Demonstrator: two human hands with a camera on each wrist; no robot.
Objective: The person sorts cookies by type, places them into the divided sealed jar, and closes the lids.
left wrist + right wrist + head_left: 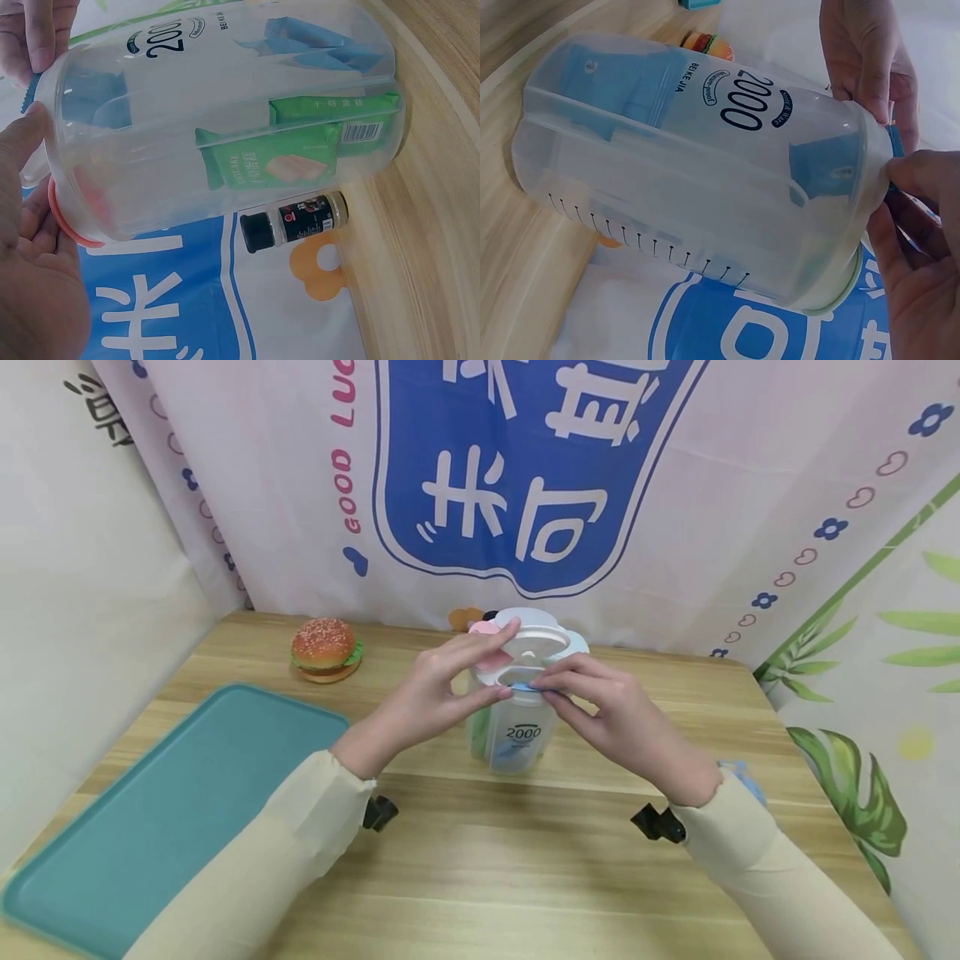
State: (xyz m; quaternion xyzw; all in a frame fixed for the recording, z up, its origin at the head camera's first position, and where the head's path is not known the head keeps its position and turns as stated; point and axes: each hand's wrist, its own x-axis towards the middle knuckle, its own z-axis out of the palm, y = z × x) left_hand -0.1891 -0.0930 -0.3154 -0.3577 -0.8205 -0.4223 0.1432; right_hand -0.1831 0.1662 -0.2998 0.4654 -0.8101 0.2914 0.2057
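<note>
A clear storage canister (517,743) marked 2000 stands upright on the table, its front flip lid (538,643) raised. My right hand (611,706) pinches the upper edge of a blue snack packet (825,165), most of which hangs inside the front opening. My left hand (431,685) grips the canister's top, thumb at the rim beside the packet and fingers by the raised lid. Another blue packet (319,45) lies at the bottom of that front compartment. Green snack packets (270,157) fill part of the neighbouring compartment.
A teal tray (180,802) lies at the left of the wooden table (480,877). Behind it sits a toy hamburger (325,649). A black-capped seasoning bottle (296,221) stands behind the canister. Something blue (744,781) shows partly behind my right sleeve.
</note>
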